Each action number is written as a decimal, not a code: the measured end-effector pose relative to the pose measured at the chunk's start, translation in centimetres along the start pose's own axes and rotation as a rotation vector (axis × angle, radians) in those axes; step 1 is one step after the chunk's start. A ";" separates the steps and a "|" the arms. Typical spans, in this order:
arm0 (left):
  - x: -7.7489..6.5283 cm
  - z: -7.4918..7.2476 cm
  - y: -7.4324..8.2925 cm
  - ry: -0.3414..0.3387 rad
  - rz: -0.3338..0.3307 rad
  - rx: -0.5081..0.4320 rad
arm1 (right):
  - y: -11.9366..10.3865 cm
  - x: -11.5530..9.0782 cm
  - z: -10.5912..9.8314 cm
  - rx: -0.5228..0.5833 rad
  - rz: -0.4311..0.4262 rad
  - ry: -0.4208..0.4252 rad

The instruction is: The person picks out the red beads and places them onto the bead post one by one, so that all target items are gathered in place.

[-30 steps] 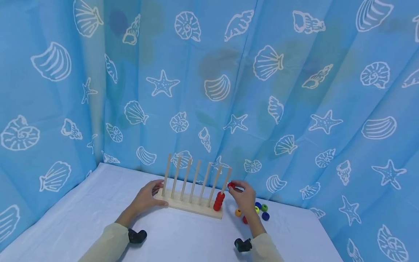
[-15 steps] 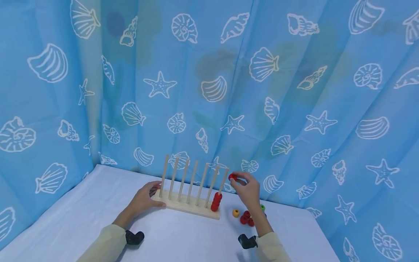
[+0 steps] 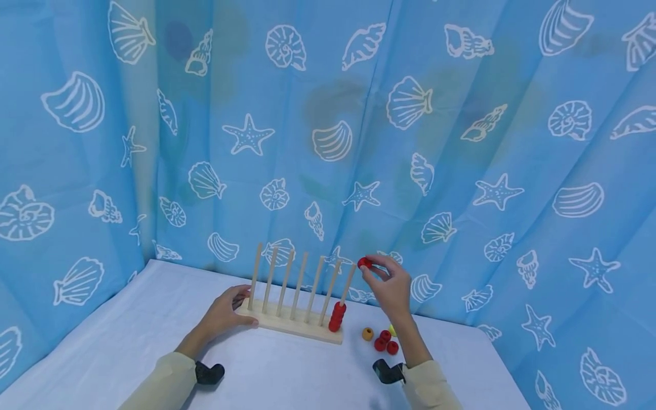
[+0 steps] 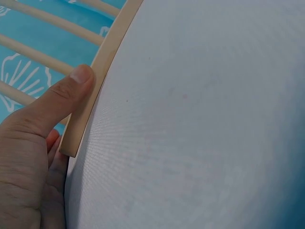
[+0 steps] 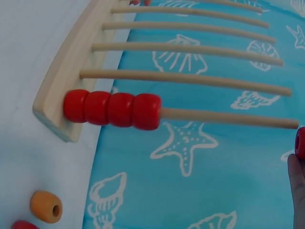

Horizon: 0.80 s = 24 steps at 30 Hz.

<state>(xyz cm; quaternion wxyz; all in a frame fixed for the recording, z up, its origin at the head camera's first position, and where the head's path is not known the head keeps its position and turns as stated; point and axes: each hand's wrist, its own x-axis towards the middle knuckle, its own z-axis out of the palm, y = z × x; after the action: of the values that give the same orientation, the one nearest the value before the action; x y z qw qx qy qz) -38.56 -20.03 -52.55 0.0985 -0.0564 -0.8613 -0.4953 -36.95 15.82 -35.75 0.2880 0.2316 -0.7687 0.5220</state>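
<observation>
A pale wooden peg rack (image 3: 292, 326) stands on the white table with a row of upright pegs. My left hand (image 3: 222, 312) grips its left end, the thumb (image 4: 71, 93) lying along the front of the base. Several red beads (image 3: 336, 316) are stacked at the foot of the rightmost peg (image 3: 348, 285). In my right hand (image 3: 393, 287) a red bead (image 3: 364, 263) is pinched between thumb and fingers, level with that peg's top and just to its right. The right wrist view catches this held bead (image 5: 300, 143) at its edge, apart from the peg tip.
Loose beads lie on the table right of the rack: an orange bead (image 3: 367, 334), several red beads (image 3: 380, 344) and a yellow bead (image 3: 392, 329) partly behind the right forearm. A blue shell-patterned curtain (image 3: 328, 142) hangs behind the table.
My right hand has risen with the red bead, from beside the rightmost peg's shaft to its top. Loose red beads have come into view as the forearm shifted. The left hand keeps its grip.
</observation>
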 end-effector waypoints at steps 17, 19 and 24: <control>-0.3 0.1 0.2 0.007 -0.007 0.000 | -2.1 0.1 1.5 0.072 -0.085 -0.027; -0.2 0.1 0.1 0.006 -0.007 -0.001 | -2.1 0.1 1.5 0.079 -0.083 -0.022; 0.0 0.1 -0.1 0.010 -0.001 0.004 | -2.2 0.2 1.6 0.067 -0.074 -0.006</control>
<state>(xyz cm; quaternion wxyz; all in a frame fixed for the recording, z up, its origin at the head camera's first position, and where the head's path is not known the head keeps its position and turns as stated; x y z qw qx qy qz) -38.55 -19.97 -52.67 0.1027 -0.0531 -0.8617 -0.4940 -35.95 13.54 -34.63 0.2969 0.2711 -0.7426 0.5356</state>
